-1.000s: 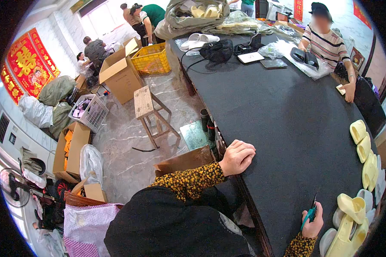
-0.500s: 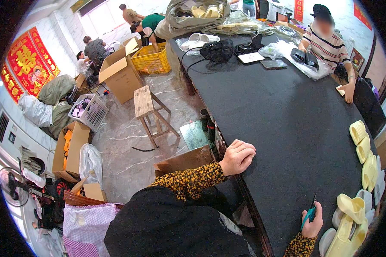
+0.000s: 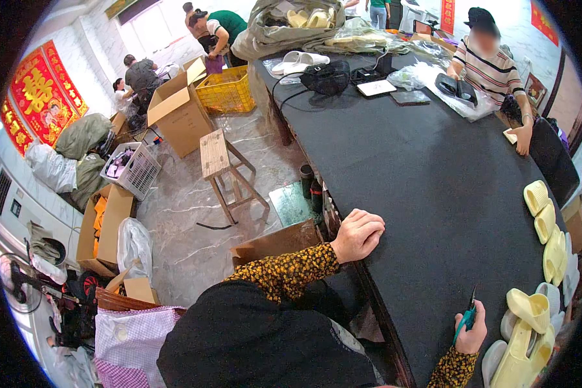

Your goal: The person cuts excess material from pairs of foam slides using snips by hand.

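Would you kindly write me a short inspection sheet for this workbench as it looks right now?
Surface: long black table, mostly bare in the middle.
Job's things: green-handled snips in the right hand; pale yellow slippers beside it and along the right edge.
Clutter: black bag, tablet, plastic bags at the far end.
Hands: left hand fisted on the table edge, holding nothing visible; right hand closed on the snips.
Cables: black cable by the bag.
Surroundings: wooden stool, cardboard boxes, yellow crate, a seated person in a striped shirt across the table.
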Demonstrator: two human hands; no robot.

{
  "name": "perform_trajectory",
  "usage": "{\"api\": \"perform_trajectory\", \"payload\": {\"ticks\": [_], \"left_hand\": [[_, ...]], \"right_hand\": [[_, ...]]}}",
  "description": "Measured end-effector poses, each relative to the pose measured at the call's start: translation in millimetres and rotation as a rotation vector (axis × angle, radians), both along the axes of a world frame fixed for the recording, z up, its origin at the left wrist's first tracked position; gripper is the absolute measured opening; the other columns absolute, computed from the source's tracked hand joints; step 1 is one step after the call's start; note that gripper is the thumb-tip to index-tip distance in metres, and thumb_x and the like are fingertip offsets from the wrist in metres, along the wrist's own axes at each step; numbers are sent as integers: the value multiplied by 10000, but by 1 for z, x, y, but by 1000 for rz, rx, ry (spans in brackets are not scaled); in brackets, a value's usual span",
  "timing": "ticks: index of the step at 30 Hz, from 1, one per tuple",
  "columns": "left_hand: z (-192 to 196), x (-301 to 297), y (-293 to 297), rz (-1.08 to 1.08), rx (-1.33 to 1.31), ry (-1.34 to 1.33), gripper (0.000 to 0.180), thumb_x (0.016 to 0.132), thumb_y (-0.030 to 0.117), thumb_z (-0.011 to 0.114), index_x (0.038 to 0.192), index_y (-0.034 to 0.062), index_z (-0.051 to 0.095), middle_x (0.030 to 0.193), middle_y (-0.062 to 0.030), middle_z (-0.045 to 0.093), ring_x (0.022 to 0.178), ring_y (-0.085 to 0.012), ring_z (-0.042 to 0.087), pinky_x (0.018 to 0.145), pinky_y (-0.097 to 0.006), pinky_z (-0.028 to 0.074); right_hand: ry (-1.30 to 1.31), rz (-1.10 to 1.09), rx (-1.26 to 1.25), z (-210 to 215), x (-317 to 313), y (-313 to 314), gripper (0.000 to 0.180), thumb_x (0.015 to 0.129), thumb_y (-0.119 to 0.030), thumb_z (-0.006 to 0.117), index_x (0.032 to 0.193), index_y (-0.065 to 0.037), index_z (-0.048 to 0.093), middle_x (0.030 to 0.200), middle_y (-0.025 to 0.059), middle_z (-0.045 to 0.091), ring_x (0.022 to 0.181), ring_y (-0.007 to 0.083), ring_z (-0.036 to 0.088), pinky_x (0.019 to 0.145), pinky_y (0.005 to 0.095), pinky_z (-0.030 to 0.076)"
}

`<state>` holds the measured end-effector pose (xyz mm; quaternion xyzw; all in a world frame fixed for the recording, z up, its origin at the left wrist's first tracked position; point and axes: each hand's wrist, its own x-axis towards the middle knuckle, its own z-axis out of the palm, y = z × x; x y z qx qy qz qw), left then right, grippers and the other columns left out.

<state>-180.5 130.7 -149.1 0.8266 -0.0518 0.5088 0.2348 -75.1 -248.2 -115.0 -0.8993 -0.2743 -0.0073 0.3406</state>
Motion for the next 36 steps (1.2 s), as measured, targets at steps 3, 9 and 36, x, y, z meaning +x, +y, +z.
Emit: {"api": "perform_trajectory", "payload": {"ticks": [3, 9, 36], "left_hand": [[-1, 0, 0, -1, 1, -2, 118, 706, -25, 626, 799, 41, 595, 868, -67, 648, 751, -218, 606, 691, -326, 440], [-3, 0, 1, -6, 20, -5, 100, 727, 5, 617, 812, 40, 576, 867, -67, 630, 756, -223, 590, 705, -326, 436], [-3, -5, -4, 14, 36, -2, 96, 736, 12, 612, 821, 48, 587, 881, -63, 635, 762, -222, 589, 709, -332, 431]], "right_hand": [[-65, 9, 38, -9, 3, -3, 489, 738, -52, 683, 1194, -19, 511, 919, 140, 600, 719, 220, 575, 688, 311, 464], [-48, -5, 5, -3, 0, -1, 493, 727, -58, 689, 1190, -39, 519, 920, 149, 606, 709, 269, 585, 677, 332, 474], [-175, 6, 8, -8, 0, -3, 487, 744, -114, 705, 1188, -46, 516, 865, 164, 618, 723, 306, 620, 649, 361, 481]]}}
